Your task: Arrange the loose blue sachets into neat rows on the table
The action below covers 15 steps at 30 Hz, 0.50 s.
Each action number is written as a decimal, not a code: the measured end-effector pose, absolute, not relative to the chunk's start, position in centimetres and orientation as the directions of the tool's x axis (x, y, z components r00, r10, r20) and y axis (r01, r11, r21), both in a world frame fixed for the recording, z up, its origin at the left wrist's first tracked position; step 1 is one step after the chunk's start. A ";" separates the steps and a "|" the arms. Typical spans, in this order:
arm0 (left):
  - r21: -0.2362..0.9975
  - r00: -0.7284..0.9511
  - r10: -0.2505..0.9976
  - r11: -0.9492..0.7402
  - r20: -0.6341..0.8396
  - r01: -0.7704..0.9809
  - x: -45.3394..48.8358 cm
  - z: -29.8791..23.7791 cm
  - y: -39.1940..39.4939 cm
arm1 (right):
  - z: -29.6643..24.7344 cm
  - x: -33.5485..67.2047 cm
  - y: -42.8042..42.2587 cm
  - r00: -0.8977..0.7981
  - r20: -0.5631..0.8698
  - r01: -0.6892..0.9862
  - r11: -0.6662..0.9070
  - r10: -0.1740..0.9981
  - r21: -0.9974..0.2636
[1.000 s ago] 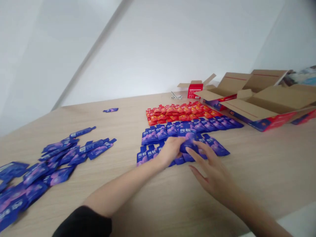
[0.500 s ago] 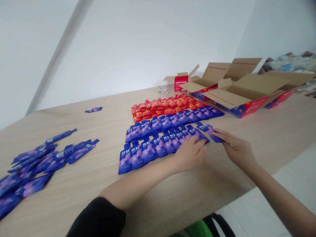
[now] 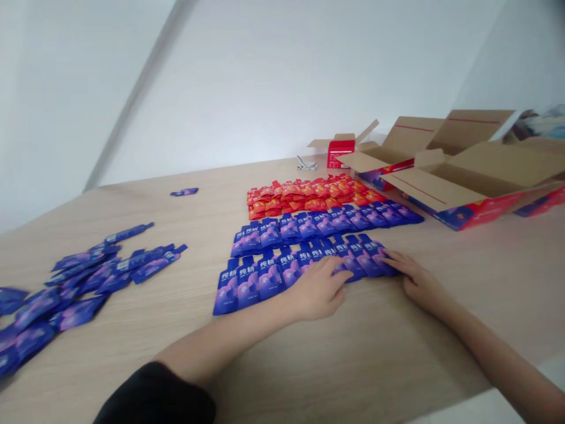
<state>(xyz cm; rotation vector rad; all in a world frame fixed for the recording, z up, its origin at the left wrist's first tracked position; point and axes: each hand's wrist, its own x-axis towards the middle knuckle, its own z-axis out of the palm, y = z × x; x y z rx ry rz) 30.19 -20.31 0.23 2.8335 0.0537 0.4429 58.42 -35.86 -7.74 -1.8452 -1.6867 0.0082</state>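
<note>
Along the wooden table (image 3: 410,359), left hand (image 3: 315,288) and right hand (image 3: 419,288) rest open-fingered on blue sachets (image 3: 269,280), red sachets (image 3: 304,197) behind

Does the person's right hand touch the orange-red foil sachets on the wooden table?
No, the right hand rests on the front row of blue foil sachets, apart from the orange-red ones.

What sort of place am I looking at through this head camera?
Probably a small packing or stock room: blue foil sachets are laid out in rows on a long wooden table, beside orange-red sachets and opened printed cardboard cartons.
</note>
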 end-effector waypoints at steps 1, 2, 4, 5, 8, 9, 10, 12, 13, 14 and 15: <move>0.277 0.945 0.105 -0.961 0.309 0.016 28.8 0.7 -19.2 | -7.8 58.4 -36.1 0.205 0.423 0.895 0.005 0.883 -0.445; 0.278 0.938 0.137 -0.960 0.320 0.046 27.3 1.1 -18.0 | -7.8 58.5 -36.4 0.253 0.463 0.894 -0.023 0.849 -0.447; 0.282 0.920 0.222 -0.951 0.324 0.130 24.1 1.8 -14.7 | -7.7 59.0 -36.3 0.344 0.528 0.895 -0.100 0.777 -0.435; 0.287 0.909 0.276 -0.939 0.313 0.187 22.4 1.9 -12.8 | -7.6 59.2 -35.8 0.339 0.574 0.904 -0.089 0.746 -0.418; 0.286 0.827 0.513 -0.848 0.231 0.446 17.3 1.9 -6.1 | -5.7 58.7 -31.7 0.157 0.658 0.934 0.105 0.736 -0.340; 0.273 0.778 0.593 -0.799 0.208 0.536 15.7 1.7 -3.6 | -4.4 57.8 -29.6 0.073 0.646 0.931 0.181 0.760 -0.317; 0.259 0.726 0.659 -0.749 0.196 0.610 14.3 1.5 -1.0 | -2.9 56.4 -27.1 -0.007 0.617 0.922 0.245 0.787 -0.301; 0.242 0.627 0.751 -0.660 0.204 0.711 12.0 1.0 4.4 | 0.5 52.7 -22.1 -0.136 0.498 0.908 0.309 0.856 -0.283; 0.240 0.583 0.785 -0.620 0.211 0.747 11.2 0.8 7.1 | 2.1 50.5 -19.8 -0.179 0.471 0.906 0.332 0.864 -0.265; 0.240 0.536 0.816 -0.577 0.217 0.781 10.6 0.7 9.9 | 3.6 48.4 -17.9 -0.213 0.460 0.909 0.348 0.862 -0.231; 0.240 0.490 0.843 -0.534 0.221 0.811 10.2 0.6 12.8 | 4.9 46.4 -16.5 -0.255 0.462 0.909 0.373 0.850 -0.185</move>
